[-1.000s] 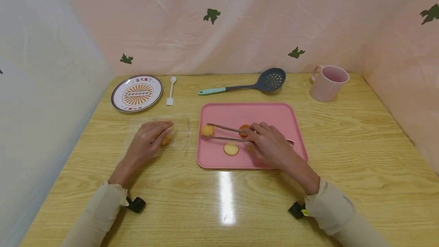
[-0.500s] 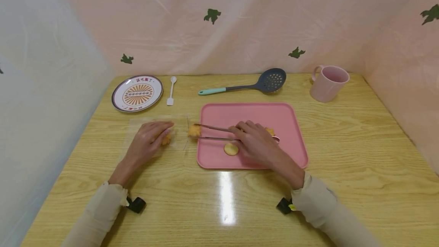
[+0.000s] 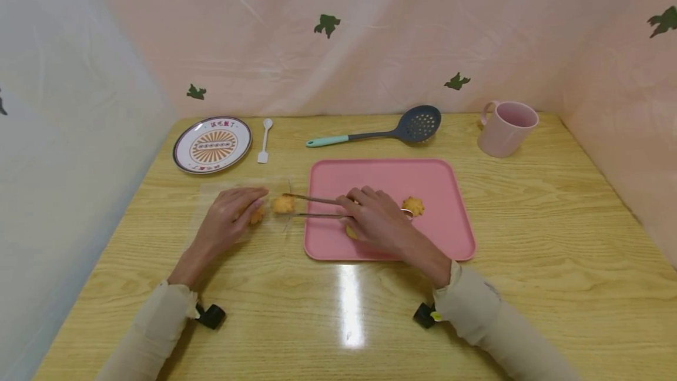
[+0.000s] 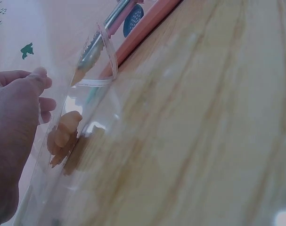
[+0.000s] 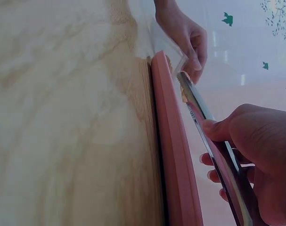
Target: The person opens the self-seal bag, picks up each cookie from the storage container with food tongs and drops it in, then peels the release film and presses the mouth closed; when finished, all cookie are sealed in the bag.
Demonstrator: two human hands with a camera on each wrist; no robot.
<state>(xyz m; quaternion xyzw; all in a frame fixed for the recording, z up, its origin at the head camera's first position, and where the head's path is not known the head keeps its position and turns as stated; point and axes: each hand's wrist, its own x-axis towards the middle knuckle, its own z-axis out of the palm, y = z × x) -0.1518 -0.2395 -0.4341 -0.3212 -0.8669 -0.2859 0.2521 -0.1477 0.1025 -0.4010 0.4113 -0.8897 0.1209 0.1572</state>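
Observation:
My left hand (image 3: 228,216) pinches the upper side of a clear plastic bag (image 4: 93,83), its mouth held apart and facing the tray. Several cookies (image 4: 65,134) appear to lie inside the bag, beneath the fingers. My right hand (image 3: 378,219) grips metal tongs (image 3: 319,199) whose tips squeeze a golden scalloped cookie (image 3: 283,204). In the left wrist view, that cookie and the tong tips are within the bag's mouth. On the pink tray (image 3: 433,175) a scalloped cookie (image 3: 414,206) lies right of the hand; a round one (image 3: 351,231) is partly covered by the fingers.
Behind the bag are a patterned plate (image 3: 185,149) and a small white spoon (image 3: 265,141). A slotted skimmer (image 3: 375,133) lies beyond the tray, and a pink mug (image 3: 501,134) stands at the back right. Cloth walls surround the table's back and sides.
My right hand has moved left with the tongs, carrying the cookie from the tray's left edge into the bag's mouth. My left hand has stayed in place.

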